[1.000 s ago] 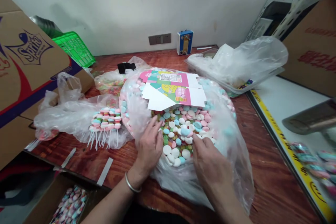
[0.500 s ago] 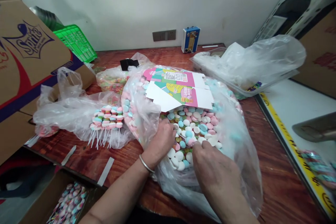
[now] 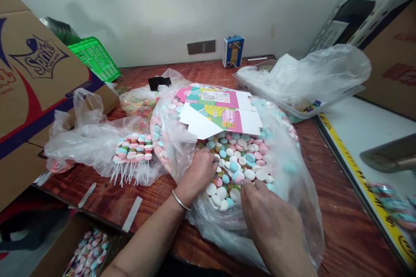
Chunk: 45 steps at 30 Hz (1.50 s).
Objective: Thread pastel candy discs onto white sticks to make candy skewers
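Observation:
A big clear plastic bag [image 3: 286, 220] lies spread open, full of small pink, white and blue marshmallows [image 3: 249, 175] with some gummy rings [image 3: 217, 180] among them. At the left edge of this heap my left hand [image 3: 201, 168] has its fingers curled together; what they hold, if anything, is hidden. My right hand [image 3: 271, 214] is closed in a pinch at the heap's lower right, close to a pink-and-blue marshmallow, its fingertips partly out of sight. A flat printed carton [image 3: 224, 110] rests on top of the bag. Left of it lie several marshmallow skewers [image 3: 134, 149] on white sticks.
A Sprite cardboard box [image 3: 39, 86] and a green basket [image 3: 94, 58] stand at the left. Below the table edge is a box of candies [image 3: 87, 251]. A plastic tub [image 3: 286, 101] sits at back right, and a blue-and-white device [image 3: 233, 52] stands by the wall.
My right hand has shifted slightly to the right and down, uncovering more of the pink-and-blue marshmallow. The left hand stays at almost the same spot. The view has tilted a little.

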Each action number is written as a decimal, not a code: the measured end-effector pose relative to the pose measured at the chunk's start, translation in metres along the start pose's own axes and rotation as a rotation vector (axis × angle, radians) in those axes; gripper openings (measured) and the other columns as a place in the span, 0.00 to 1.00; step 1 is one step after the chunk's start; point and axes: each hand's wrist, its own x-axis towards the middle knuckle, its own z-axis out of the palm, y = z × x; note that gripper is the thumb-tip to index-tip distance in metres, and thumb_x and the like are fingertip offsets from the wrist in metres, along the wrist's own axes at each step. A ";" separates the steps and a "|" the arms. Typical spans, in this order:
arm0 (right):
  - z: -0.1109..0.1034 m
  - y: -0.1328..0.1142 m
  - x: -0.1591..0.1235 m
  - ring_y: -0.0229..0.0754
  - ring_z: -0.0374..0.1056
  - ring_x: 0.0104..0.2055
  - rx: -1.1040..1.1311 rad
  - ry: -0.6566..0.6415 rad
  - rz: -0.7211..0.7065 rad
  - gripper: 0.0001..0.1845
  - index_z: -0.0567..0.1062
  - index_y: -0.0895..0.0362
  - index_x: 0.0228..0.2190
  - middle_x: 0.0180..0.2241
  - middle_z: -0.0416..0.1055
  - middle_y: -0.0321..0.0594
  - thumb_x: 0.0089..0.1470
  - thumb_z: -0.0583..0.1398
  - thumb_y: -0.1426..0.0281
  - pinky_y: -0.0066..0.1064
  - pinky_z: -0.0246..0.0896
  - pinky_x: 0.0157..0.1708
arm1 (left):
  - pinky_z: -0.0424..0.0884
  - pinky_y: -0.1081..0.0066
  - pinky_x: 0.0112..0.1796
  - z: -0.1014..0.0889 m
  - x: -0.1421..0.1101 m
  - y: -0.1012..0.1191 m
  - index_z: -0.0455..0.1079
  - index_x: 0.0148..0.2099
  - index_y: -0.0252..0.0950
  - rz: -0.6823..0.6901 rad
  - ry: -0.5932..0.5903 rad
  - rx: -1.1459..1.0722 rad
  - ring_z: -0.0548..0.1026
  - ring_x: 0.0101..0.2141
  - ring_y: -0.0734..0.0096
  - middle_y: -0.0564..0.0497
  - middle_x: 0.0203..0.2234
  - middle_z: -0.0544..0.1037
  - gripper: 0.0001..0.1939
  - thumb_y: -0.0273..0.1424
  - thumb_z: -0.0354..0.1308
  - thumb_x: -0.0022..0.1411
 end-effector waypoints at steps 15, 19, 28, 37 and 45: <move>0.003 0.000 -0.015 0.35 0.65 0.20 -0.041 0.329 -0.036 0.09 0.74 0.53 0.33 0.25 0.69 0.33 0.61 0.53 0.69 0.29 0.33 0.19 | 0.72 0.75 0.29 -0.016 -0.009 -0.003 0.74 0.33 0.32 -0.320 -0.063 -0.895 0.76 0.27 0.72 0.51 0.25 0.79 0.06 0.30 0.63 0.53; 0.001 -0.003 -0.016 0.34 0.65 0.20 -0.036 0.302 -0.033 0.08 0.73 0.53 0.31 0.25 0.69 0.33 0.59 0.55 0.69 0.29 0.33 0.19 | 0.73 0.75 0.30 -0.014 -0.012 -0.003 0.72 0.34 0.33 -0.365 -0.031 -0.994 0.76 0.27 0.74 0.52 0.26 0.79 0.08 0.31 0.63 0.53; 0.007 -0.010 -0.015 0.32 0.63 0.18 0.009 0.272 -0.016 0.07 0.73 0.54 0.29 0.25 0.71 0.34 0.58 0.56 0.71 0.29 0.32 0.18 | 0.73 0.71 0.36 -0.004 -0.036 -0.003 0.74 0.44 0.36 -0.213 0.119 -0.775 0.78 0.34 0.69 0.49 0.34 0.80 0.11 0.32 0.59 0.59; 0.009 -0.012 -0.017 0.39 0.71 0.24 0.052 -0.003 -0.039 0.08 0.75 0.53 0.29 0.26 0.73 0.35 0.58 0.57 0.73 0.29 0.32 0.20 | 0.65 0.65 0.40 -0.009 -0.049 -0.006 0.75 0.31 0.37 -0.065 0.084 0.103 0.72 0.35 0.63 0.47 0.30 0.76 0.04 0.30 0.61 0.58; 0.012 -0.018 -0.009 0.41 0.74 0.27 0.082 -0.065 -0.058 0.10 0.75 0.55 0.32 0.31 0.74 0.38 0.59 0.54 0.76 0.29 0.38 0.19 | 0.62 0.68 0.35 -0.006 -0.043 -0.012 0.75 0.28 0.37 -0.096 0.076 0.106 0.70 0.30 0.68 0.50 0.25 0.75 0.08 0.29 0.58 0.59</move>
